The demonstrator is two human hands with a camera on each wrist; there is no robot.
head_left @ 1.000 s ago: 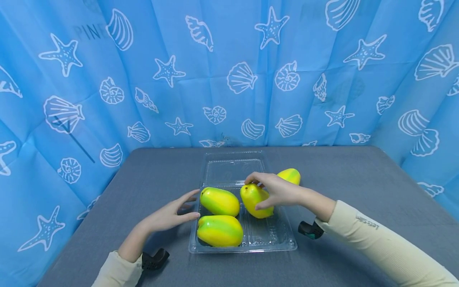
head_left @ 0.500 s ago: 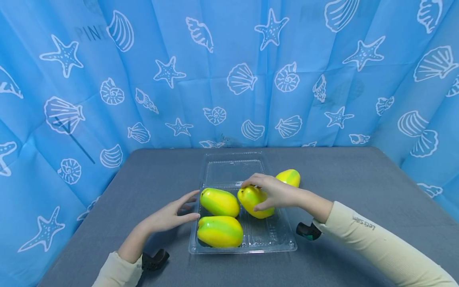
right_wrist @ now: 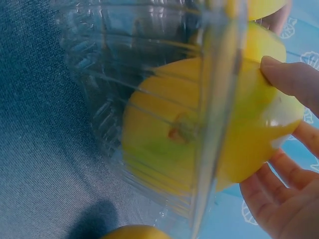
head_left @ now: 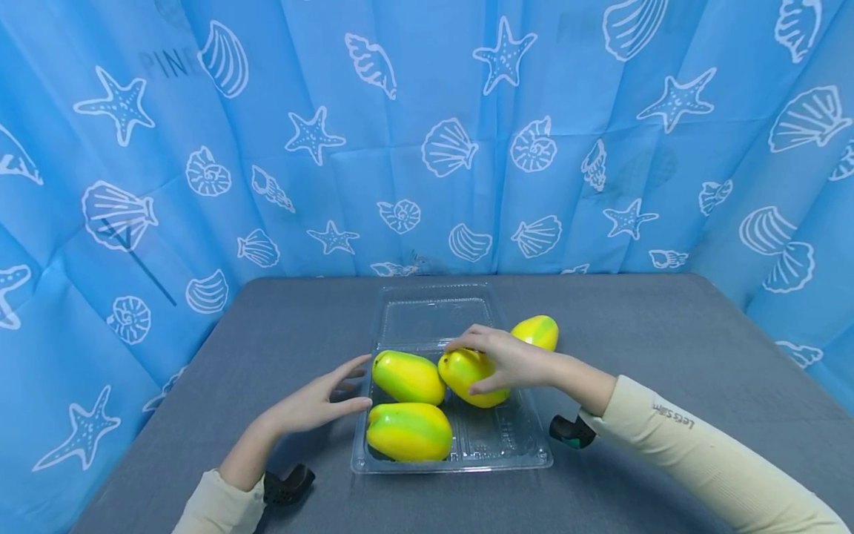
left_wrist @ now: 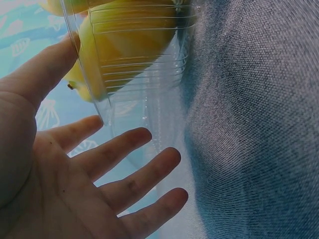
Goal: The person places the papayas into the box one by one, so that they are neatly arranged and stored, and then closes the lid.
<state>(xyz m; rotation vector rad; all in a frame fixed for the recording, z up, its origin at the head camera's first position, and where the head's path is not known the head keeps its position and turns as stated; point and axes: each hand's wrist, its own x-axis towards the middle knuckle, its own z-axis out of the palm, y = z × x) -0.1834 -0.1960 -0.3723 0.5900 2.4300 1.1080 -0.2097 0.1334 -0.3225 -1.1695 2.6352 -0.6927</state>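
Note:
A clear plastic clamshell box (head_left: pixel 497 445) lies with its lid folded back. Two yellow-green papayas, one far (head_left: pixel 408 377) and one near (head_left: pixel 410 432), lie in its left half. In the right half, my right hand (head_left: pixel 514 360) grips a third papaya (head_left: pixel 463 374) from above, with the thumb on its near side and the fingers over its far side. This papaya lies at a slant against the far left one. My left hand (head_left: pixel 316 397) is at the box's left wall, fingers spread, thumb (left_wrist: pixel 67 52) and a fingertip at the rim.
Another papaya (head_left: pixel 537 332) lies on the grey cloth-covered table (head_left: pixel 640 319), behind my right hand. The transparent lid (head_left: pixel 434 315) stretches toward the back edge. A blue shell-patterned curtain (head_left: pixel 414 148) hangs behind the table.
My right hand has shifted slightly left with the papaya, which has come up against the far left papaya. My left hand stays where it was.

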